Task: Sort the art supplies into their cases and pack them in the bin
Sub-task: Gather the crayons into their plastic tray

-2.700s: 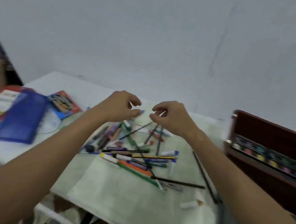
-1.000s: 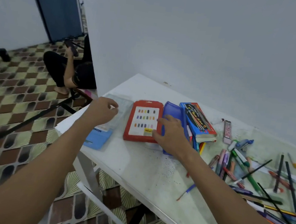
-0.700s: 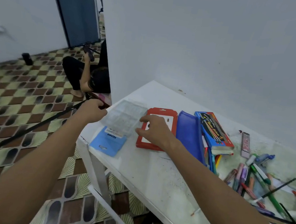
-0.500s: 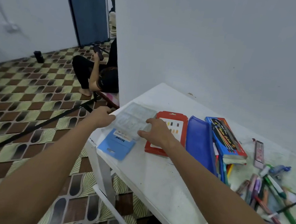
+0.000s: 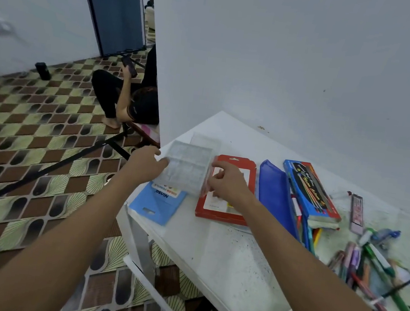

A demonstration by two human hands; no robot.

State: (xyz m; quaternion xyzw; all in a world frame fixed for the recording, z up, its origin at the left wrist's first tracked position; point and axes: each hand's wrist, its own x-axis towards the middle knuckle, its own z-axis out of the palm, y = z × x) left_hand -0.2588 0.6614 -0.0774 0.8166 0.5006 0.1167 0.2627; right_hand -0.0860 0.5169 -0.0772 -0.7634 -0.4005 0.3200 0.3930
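Head | left hand (image 5: pixel 145 163), right hand (image 5: pixel 226 182) gripping clear case (image 5: pixel 186 170) edges

The room is dim with soft, even light and only weak shadows. The wide lens bends the wall (image 5: pixel 292 62) and floor (image 5: pixel 12 153) at the edges. The pens (image 5: pixel 378 271) at the right look blurry.

Two hands (image 5: pixel 144 165), five flat cases (image 5: pixel 275 192), one loose pen heap (image 5: pixel 380 272).
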